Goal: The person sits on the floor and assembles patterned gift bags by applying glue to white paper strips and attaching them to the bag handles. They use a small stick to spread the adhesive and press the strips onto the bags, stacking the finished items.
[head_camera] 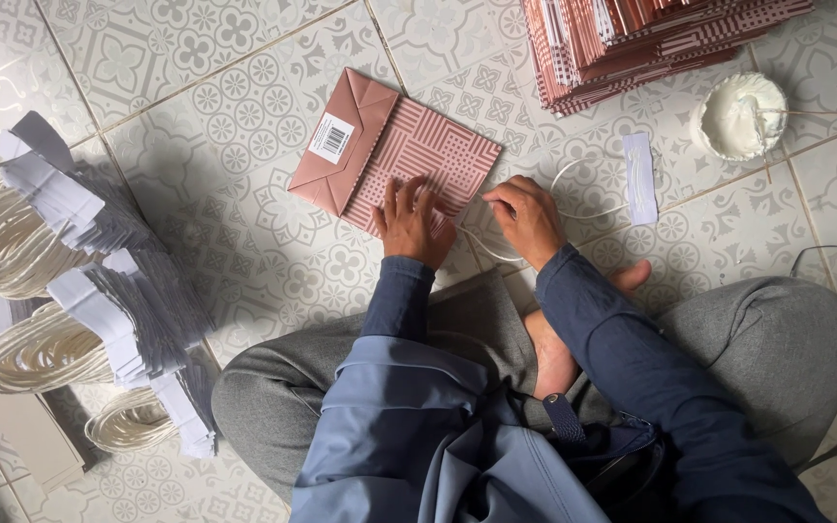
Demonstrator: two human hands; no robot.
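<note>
A flat, folded pink paper bag with a geometric pattern lies on the tiled floor, its folded bottom flap bearing a white sticker. My left hand presses flat on the bag's near edge, fingers spread. Beside it, my right hand pinches a thin white cord handle at the bag's right corner. The cord loops over the floor toward a white paper strip. I sit cross-legged in grey trousers and a blue jacket.
A stack of flat pink bags lies at the top right. A white bowl of glue with a stick stands next to it. Bundles of white cord handles with paper strips are piled on the left.
</note>
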